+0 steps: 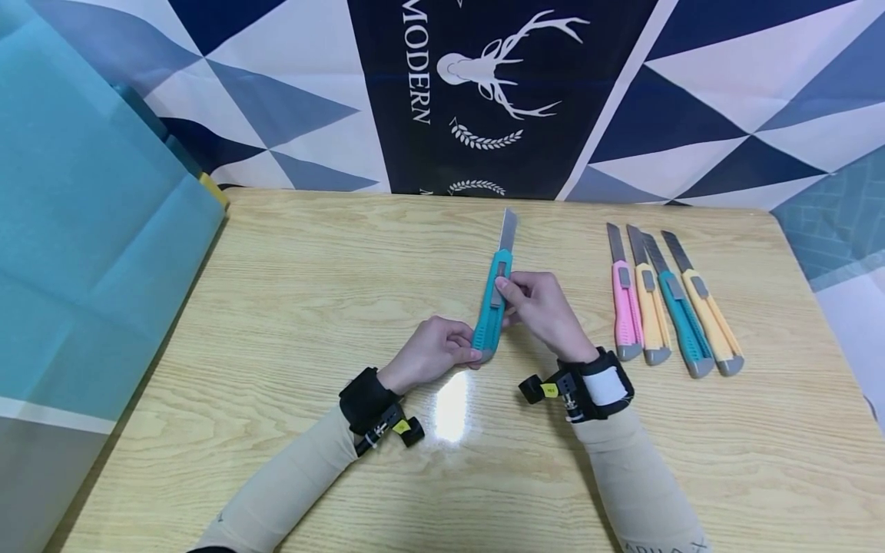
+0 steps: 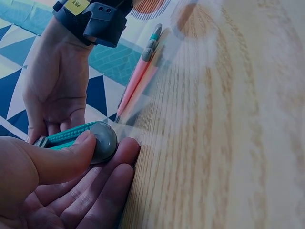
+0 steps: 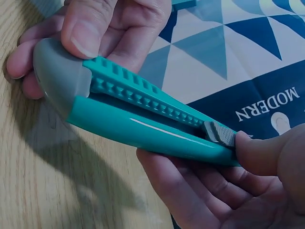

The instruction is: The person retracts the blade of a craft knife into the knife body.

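A teal utility knife (image 1: 488, 322) is held between both hands over the middle of the table, its long blade (image 1: 508, 229) extended and pointing to the far side. My left hand (image 1: 437, 352) pinches its grey end cap (image 3: 57, 76) between thumb and fingers. Around the body, my right hand (image 1: 546, 311) curls its fingers underneath, and its thumb presses at the grey slider (image 3: 219, 133). In the left wrist view the grey end cap (image 2: 104, 142) faces the camera, with the left thumb laid across it.
To the right lie several more utility knives with blades out: a pink one (image 1: 627, 307), a yellow one (image 1: 652, 311), a teal one (image 1: 684, 322) and another yellow one (image 1: 712, 319). A patterned cloth (image 1: 297, 100) hangs along the far edge of the wooden table (image 1: 311, 261).
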Demonstrator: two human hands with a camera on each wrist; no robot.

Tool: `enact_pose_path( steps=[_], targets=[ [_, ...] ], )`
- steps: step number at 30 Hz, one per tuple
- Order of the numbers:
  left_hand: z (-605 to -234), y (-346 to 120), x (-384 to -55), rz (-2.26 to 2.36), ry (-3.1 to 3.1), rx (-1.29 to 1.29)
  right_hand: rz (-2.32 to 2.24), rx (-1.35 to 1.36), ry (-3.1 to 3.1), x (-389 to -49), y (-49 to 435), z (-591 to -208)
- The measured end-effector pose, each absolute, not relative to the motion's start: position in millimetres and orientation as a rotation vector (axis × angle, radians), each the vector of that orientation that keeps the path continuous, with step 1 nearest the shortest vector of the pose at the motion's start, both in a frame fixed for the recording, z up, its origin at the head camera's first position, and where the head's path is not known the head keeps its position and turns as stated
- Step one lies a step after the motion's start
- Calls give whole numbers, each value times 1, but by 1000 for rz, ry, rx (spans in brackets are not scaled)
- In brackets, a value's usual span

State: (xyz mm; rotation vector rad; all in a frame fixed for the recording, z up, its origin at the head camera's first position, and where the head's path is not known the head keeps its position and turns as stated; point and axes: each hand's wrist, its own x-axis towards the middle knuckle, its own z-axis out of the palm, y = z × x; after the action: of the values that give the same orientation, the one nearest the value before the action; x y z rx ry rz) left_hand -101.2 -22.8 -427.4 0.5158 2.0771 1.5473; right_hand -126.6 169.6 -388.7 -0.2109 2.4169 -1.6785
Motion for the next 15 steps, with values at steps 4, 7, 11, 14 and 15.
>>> enact_pose_path(
  steps=[4,7,11,14,15],
  targets=[
    [-427,-23,-101,1529,2090,528,-1666,-223,2434,-126,170,-388],
    [-427,-23,-101,1532,2088,544,-1664,-264,2439,-126,170,-387],
    [-427,-24,-101,1544,2085,564,-1657,-297,2442,-125,168,-389],
    [-427,-24,-101,1540,2080,551,-1646,-285,2451,-126,168,-389],
    [-427,-24,-101,1540,2076,538,-1641,-283,2456,-126,168,-389]
  ],
)
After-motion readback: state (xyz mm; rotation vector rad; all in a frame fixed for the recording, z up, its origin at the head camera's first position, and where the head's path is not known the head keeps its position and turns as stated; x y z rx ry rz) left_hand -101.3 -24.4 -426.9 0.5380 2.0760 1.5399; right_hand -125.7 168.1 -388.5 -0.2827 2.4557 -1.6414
